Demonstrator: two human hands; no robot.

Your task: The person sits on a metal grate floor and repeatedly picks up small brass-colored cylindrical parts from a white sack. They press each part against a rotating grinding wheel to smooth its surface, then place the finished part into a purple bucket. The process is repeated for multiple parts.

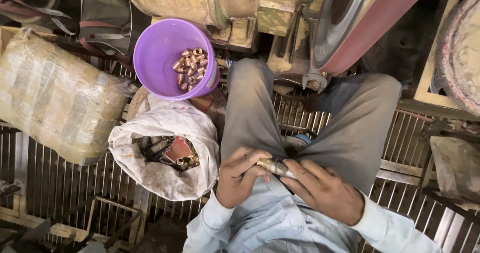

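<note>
Lower centre of the frame: the left hand [241,177] and right hand [324,189] meet over the person's lap and share one small metal rod [276,167]. The rod's long axis runs from centre-left down to centre-right, nearly level. Its brass-coloured end sits under the left thumb and fingers, closed on it; its grey end passes under the right fingers, also closed on it. Neither hand is nearer than the other: both are in contact, left on the left end, right on the right end.

Mid-frame, left of the knees: a white sack [165,148] stands open on the floor grating [60,183], well apart from the hands, on the left-hand side. Its contents are dark, with some brass glints and a red item; individual pieces cannot be made out.

Further up, upper centre-left: a purple bucket [172,58] holds small brass fittings [191,65].

Top of frame: a machine with a red-rimmed wheel [350,28], cut off by the frame edge.

Hidden: the rod's right tip, covered by the right fingers; the rod's full length cannot be told
</note>
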